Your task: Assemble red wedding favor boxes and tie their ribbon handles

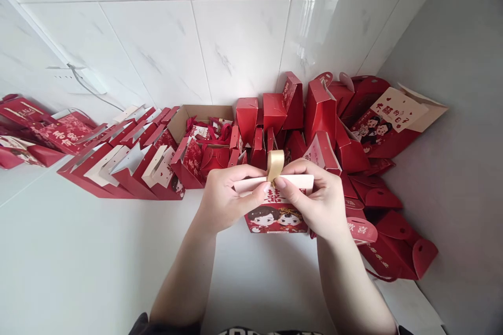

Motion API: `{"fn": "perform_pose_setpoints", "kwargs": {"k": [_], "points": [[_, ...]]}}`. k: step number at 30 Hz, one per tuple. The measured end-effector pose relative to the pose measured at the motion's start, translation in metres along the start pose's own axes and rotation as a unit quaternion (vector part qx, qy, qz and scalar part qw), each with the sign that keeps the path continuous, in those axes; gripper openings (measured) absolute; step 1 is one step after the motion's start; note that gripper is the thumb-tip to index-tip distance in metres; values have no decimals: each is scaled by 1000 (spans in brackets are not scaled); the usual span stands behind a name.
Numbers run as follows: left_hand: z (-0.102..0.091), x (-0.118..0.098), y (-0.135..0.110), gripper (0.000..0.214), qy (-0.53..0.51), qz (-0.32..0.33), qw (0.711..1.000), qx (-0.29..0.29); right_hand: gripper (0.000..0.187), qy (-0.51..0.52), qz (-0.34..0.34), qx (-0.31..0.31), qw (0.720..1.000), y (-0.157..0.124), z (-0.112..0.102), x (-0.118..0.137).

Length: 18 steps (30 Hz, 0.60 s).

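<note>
Upright before me stands a red and cream paper gift bag point(277, 220) printed with two cartoon figures. A gold ribbon point(275, 162) loops up from the middle of its cream top edge. My left hand point(238, 193) pinches the ribbon's base and the bag's top edge from the left, thumb in front. From the right, my right hand point(312, 193) does the same, its thumb tip against the ribbon. The two thumbs nearly meet. Fingertips behind the top edge are partly hidden.
Open red gift bags point(129, 167) stand in a row at left. A cardboard box point(192, 112) of red items sits against the tiled wall point(239, 47). Red boxes point(247, 115) crowd the back, and more red bags point(396, 251) lean along the grey right wall point(451, 141).
</note>
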<state>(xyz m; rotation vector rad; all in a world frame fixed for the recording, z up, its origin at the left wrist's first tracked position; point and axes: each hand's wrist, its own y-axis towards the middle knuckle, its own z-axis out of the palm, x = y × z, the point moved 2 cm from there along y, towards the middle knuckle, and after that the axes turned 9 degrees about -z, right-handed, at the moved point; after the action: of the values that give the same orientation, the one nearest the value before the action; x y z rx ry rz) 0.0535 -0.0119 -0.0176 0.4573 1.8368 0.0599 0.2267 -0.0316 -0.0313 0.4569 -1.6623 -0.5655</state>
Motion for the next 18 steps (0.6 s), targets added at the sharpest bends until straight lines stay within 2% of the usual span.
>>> {"fn": "perform_pose_setpoints", "kwargs": {"k": [6,18], "points": [[4,3,2,7,-18,38,998,-36,6,-14,-47,2,999,0,-1,3],[6,4,2,7,-42,45,997,-49,9,-25,-53,22,998,0,-4,4]]}}
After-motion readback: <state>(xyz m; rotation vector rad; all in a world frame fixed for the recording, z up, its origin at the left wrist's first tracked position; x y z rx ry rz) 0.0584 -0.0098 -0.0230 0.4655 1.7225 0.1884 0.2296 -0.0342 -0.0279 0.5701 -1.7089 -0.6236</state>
